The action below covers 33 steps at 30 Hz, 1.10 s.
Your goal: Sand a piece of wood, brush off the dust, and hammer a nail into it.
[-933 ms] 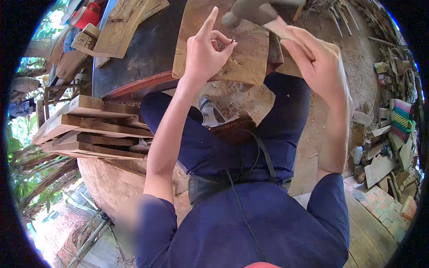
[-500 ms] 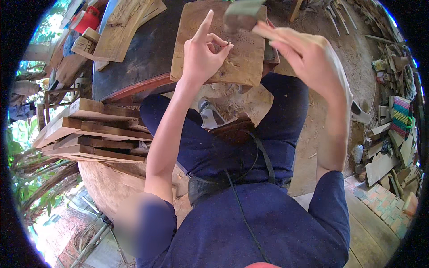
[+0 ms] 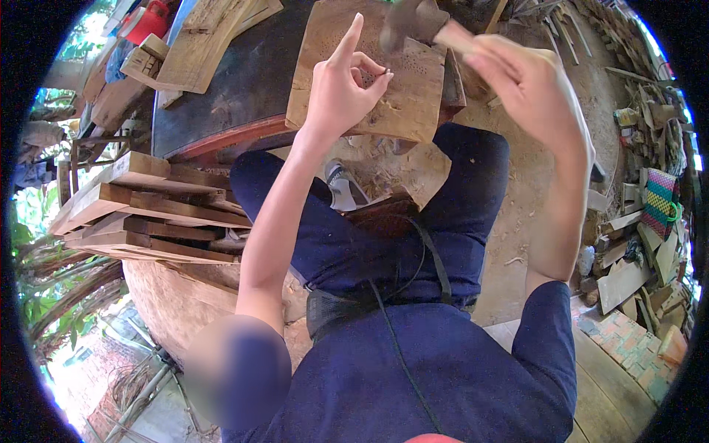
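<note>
My left hand (image 3: pixel 341 96) is over a thick wooden block (image 3: pixel 413 111) with many small holes in its top. Its index finger points up and away, while thumb and another finger pinch together. A tiny dark tip shows at the pinch, too small to name. In my right hand (image 3: pixel 533 92) is a hammer (image 3: pixel 455 35), gripped by its pale wooden handle. The dark hammer head, smeared by motion, is raised above the far part of the block, to the right of my left hand.
A dark table (image 3: pixel 221 96) with a reddish edge lies left of the block, bearing boards (image 3: pixel 199 48) and a red container (image 3: pixel 145 23). Stacked timber (image 3: pixel 140 203) stands near my left knee. Wood scraps and a woven bag (image 3: pixel 659 203) line the right side.
My right hand and the hammer have shifted slightly to the right. My left hand keeps its pinch in about the same place over the block. The whole view has shifted a little.
</note>
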Tool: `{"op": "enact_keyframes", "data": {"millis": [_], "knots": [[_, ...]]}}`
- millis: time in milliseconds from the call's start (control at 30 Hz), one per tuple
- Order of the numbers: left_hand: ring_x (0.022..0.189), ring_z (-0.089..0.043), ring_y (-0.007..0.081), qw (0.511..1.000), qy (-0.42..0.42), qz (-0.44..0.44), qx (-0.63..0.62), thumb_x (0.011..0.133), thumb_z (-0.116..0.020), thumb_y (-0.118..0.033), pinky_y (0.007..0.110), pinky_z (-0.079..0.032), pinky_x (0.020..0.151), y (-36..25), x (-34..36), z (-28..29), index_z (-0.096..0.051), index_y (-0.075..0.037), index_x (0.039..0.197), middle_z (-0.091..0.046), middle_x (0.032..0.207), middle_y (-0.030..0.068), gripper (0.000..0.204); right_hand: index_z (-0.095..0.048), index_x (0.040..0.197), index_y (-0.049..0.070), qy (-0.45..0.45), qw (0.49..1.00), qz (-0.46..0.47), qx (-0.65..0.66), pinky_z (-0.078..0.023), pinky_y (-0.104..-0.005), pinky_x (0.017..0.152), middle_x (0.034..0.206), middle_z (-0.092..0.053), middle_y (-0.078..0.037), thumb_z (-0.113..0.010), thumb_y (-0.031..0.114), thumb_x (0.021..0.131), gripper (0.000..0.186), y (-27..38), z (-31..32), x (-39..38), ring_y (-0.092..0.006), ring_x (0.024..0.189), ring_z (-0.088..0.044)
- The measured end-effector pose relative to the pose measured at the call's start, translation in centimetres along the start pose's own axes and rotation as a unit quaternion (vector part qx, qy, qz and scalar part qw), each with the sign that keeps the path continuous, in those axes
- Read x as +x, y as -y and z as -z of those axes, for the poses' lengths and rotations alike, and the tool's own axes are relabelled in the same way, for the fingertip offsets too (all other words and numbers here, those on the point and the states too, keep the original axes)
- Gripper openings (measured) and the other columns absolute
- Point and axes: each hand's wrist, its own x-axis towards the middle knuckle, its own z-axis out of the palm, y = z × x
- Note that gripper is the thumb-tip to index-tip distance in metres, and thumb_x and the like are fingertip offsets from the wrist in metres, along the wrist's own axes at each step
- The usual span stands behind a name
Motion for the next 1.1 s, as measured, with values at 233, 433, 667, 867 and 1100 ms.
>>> {"op": "enact_keyframes", "data": {"millis": [233,433,667,867,1100], "knots": [[0.052,-0.049,-0.0001,1.000,0.007,0.000,-0.017,0.082,-0.084,-0.008,0.019,-0.043,0.051,0.3,-0.2,0.3,-0.035,-0.012,0.163,-0.077,0.087,-0.0001,0.094,-0.071,0.108,0.005,0.030,0.999,-0.032,0.013,-0.052,-0.0399,0.064,0.082,-0.064,-0.023,-0.068,0.023,0.100,0.020,1.0,-0.4,-0.9,-0.0436,0.074,-0.064],[0.054,-0.054,0.0017,1.000,0.015,0.010,-0.020,0.085,-0.083,-0.013,0.021,-0.045,0.052,0.3,-0.1,0.2,-0.058,-0.010,0.144,-0.078,0.090,0.0007,0.065,-0.070,0.108,0.003,0.009,0.997,-0.061,0.051,-0.050,-0.0388,0.061,0.075,-0.063,-0.019,-0.066,0.023,0.102,0.021,0.9,-1.0,-1.1,-0.0364,0.066,-0.065],[0.076,-0.069,0.0092,1.000,0.015,0.009,-0.011,0.089,-0.082,-0.018,0.028,-0.052,0.069,0.5,0.4,-0.3,-0.080,-0.002,0.097,-0.079,0.089,0.0037,0.018,-0.068,0.116,0.000,-0.075,0.849,-0.274,0.445,-0.035,-0.0222,0.045,0.067,-0.054,0.002,-0.055,0.031,0.110,0.034,0.3,-5.3,-2.4,-0.0053,0.048,-0.050],[0.081,-0.070,0.0098,0.989,-0.064,0.084,-0.099,0.091,-0.082,-0.021,0.025,-0.054,0.073,1.6,1.4,0.3,-0.079,0.002,0.100,-0.080,0.089,0.0069,0.024,-0.064,0.121,-0.004,-0.093,0.763,-0.349,0.535,-0.044,-0.0268,0.046,0.073,-0.056,-0.001,-0.055,0.031,0.110,0.038,-0.9,-12.1,0.4,-0.0093,0.049,-0.052],[0.058,-0.055,0.0026,0.958,-0.016,0.181,-0.221,0.090,-0.083,-0.019,0.021,-0.043,0.052,0.8,0.9,1.7,-0.080,0.002,0.099,-0.077,0.082,0.0030,0.022,-0.065,0.116,-0.008,-0.096,0.809,-0.346,0.465,-0.044,-0.0281,0.043,0.069,-0.058,-0.004,-0.058,0.030,0.109,0.039,-0.9,-14.4,0.3,-0.0115,0.046,-0.054]]}}
